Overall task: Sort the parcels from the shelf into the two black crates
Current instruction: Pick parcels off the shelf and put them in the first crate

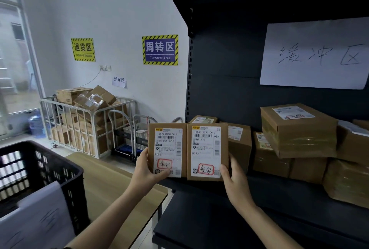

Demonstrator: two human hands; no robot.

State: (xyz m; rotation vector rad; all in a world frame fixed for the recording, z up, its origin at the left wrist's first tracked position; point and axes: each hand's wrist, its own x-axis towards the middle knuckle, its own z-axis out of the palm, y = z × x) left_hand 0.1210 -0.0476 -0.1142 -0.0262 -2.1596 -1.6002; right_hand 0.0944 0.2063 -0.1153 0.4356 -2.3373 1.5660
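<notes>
Just in front of the shelf [219, 210], the left hand [146, 172] pinches the left carton [167, 149] and the right hand [234, 182] grips the right carton [206, 153] by their lower edges, held side by side and touching — stiff, flat-sided cardboard, probably light — so edge grips should hold.

Brown cardboard on the left parcel [167, 149] I'm holding, with a white label, black barcode stripes and a red-bordered stamp. Same on the right parcel [207, 152]: brown, white label, red-bordered stamp. Behind them the shelf [229, 81] is matt black and carries a white sheet [315, 53] with black handwritten characters. More brown boxes [297, 129] there, glossy under clear tape. Down to my left, a black crate [60, 165] with a slotted lattice pattern stands on a pale wood-grain table [111, 181]. On the white wall [119, 9], a blue sign [160, 49] and a yellow sign [83, 49], both edged in yellow-and-black hazard stripes.
</notes>
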